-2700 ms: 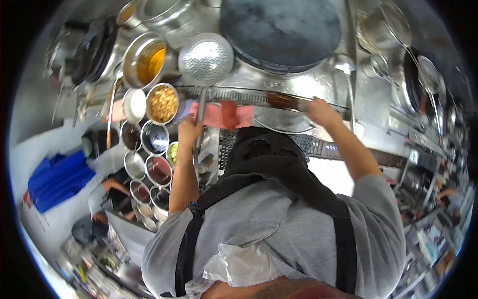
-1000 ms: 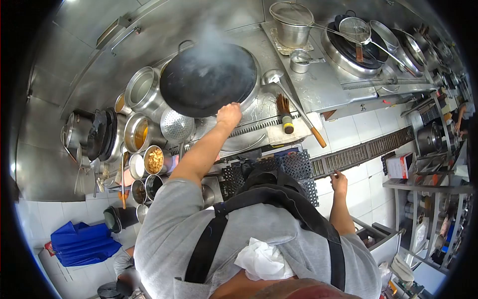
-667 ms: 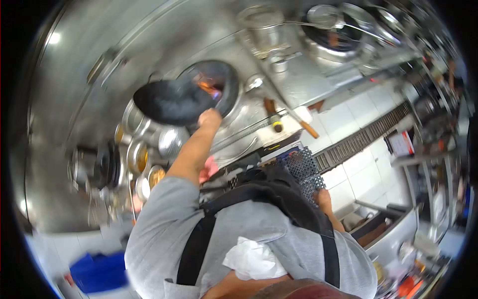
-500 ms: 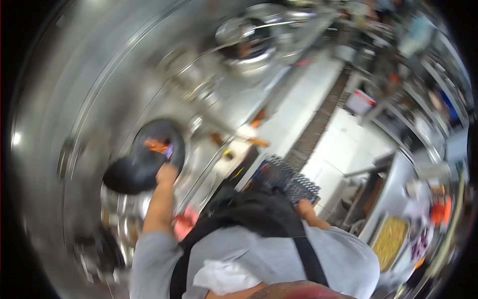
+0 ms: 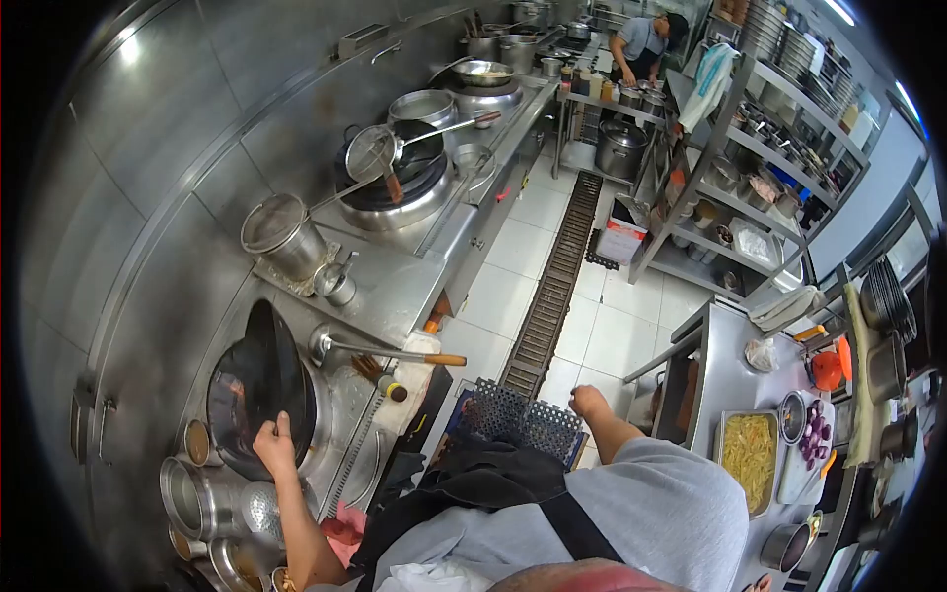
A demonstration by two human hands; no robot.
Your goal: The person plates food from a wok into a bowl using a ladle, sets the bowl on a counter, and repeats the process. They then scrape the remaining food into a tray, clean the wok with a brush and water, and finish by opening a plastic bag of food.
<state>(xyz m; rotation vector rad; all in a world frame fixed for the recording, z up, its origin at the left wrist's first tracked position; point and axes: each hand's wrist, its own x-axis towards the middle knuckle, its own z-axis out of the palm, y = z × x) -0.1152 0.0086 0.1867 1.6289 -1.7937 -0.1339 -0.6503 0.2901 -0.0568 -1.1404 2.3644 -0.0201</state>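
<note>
My left hand (image 5: 276, 449) is closed at the near edge of a black wok (image 5: 271, 380), thumb uppermost. The wok leans steeply over the burner at the left of the stove, its dark side rising toward the wall. My right hand (image 5: 589, 403) is held out beside my body with fingers curled and nothing showing in it. It hovers in front of a black perforated mat (image 5: 523, 414). Right of the wok lies a ladle (image 5: 395, 353) with a wooden handle, and a brush (image 5: 375, 375) rests near it.
A strainer (image 5: 370, 153) lies across a second wok (image 5: 424, 148) further along the stove. Metal pots (image 5: 197, 498) stand near my left arm. Right, a counter bears a tray of pale strips (image 5: 750, 459) and chopped purple pieces (image 5: 816, 434). A person (image 5: 641, 49) works at the back.
The wok has tipped up from a flatter position, and the orange glow by it no longer shows. My left hand has moved down and left. The view now takes in more of the room.
</note>
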